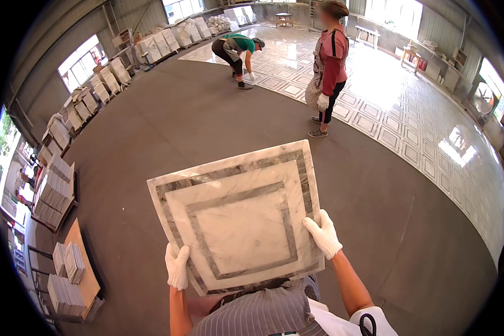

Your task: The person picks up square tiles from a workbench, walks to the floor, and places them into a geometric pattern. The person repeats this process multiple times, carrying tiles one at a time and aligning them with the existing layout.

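Held up in front of my body is a square marble tile (238, 229), white with grey veined bands forming nested square frames. My left hand (177, 266), in a white glove, grips its lower left edge with the thumb on the face. At the right edge, my gloved right hand (323, 233) grips it in the same way, a little higher up. The tile leans, its top right corner highest. Fingers behind the tile are hidden on both sides.
Ahead, a person in green (241, 47) bends over the laid tile floor (395, 120); a person in red (331, 67) stands at its edge. Tile stacks on a wooden pallet (83, 263) lie at left. More stacks (55, 187) line the left wall. A fan (484, 98) stands far right.
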`<state>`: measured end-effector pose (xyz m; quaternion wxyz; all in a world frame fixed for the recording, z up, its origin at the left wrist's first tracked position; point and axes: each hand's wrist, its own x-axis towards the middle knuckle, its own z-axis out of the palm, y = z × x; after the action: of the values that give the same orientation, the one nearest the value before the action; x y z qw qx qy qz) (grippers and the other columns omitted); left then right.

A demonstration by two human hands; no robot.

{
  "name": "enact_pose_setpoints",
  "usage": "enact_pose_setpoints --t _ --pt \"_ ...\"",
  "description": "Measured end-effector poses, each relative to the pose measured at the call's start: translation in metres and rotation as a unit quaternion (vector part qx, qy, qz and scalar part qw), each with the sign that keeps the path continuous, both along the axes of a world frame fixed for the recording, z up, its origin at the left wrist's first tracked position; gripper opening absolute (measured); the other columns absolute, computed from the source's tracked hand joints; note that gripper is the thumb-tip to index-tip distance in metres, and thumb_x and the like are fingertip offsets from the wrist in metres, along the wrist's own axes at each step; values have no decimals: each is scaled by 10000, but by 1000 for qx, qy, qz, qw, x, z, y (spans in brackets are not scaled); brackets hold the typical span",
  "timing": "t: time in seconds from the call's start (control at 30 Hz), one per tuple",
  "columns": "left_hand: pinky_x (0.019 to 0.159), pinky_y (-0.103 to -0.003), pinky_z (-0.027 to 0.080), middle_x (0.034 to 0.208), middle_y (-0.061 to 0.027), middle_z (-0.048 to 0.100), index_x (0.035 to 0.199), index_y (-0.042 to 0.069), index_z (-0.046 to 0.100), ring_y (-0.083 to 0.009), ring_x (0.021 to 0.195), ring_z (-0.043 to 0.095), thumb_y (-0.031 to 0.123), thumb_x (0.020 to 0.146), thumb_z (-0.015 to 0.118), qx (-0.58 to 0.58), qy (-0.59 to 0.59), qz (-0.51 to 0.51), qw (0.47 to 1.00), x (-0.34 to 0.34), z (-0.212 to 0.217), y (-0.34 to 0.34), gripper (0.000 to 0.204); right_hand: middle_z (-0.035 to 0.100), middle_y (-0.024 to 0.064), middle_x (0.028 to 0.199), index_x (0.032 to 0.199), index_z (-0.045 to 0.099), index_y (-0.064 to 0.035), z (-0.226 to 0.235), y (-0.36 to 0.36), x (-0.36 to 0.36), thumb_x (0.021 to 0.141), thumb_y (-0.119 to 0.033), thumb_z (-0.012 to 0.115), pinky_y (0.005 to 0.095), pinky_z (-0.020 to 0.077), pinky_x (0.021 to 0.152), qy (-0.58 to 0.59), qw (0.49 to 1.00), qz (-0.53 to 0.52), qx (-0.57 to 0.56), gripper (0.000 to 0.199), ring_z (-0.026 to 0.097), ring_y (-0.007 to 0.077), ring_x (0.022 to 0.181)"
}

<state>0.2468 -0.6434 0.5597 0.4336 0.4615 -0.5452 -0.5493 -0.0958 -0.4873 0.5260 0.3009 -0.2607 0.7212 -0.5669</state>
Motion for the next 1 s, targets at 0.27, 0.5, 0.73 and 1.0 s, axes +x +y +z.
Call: enact_pose_setpoints --t 0.27,0.5,0.73,1.0 --pt "834 -300 451 1029 -52 608 1122 3 532 -126 897 549 107 858 600 -27 11 -58 998 -47 1 -124 291 565 34 783 958 569 5 -8 -92 -30 831 -294 661 291 448 678 -21 998 -58 -24 338 501 106 730" --pt "862 -305 453 1052 -56 613 1142 2 532 -136 928 564 126 858 610 -19 9 -11 1000 -98 13 -238 319 559 30 767 938 572 -2 7 -234 -100 829 -305 664 287 444 660 9 1000 -15 -19 335 493 107 703" --pt "840 -307 455 1037 -49 608 1125 12 543 -126 919 551 135 868 599 14 -20 71 997 -132 22 -294 291 529 18 743 921 554 -10 31 -331 -142 831 -290 664 286 435 648 -4 999 42 -3 315 474 102 694" --pt "822 -290 453 1008 -40 605 1106 15 545 -122 890 549 140 873 596 0 2 63 998 -139 25 -391 269 495 -3 732 884 539 -29 21 -430 -156 832 -267 665 275 415 636 27 998 49 5 275 435 96 687"
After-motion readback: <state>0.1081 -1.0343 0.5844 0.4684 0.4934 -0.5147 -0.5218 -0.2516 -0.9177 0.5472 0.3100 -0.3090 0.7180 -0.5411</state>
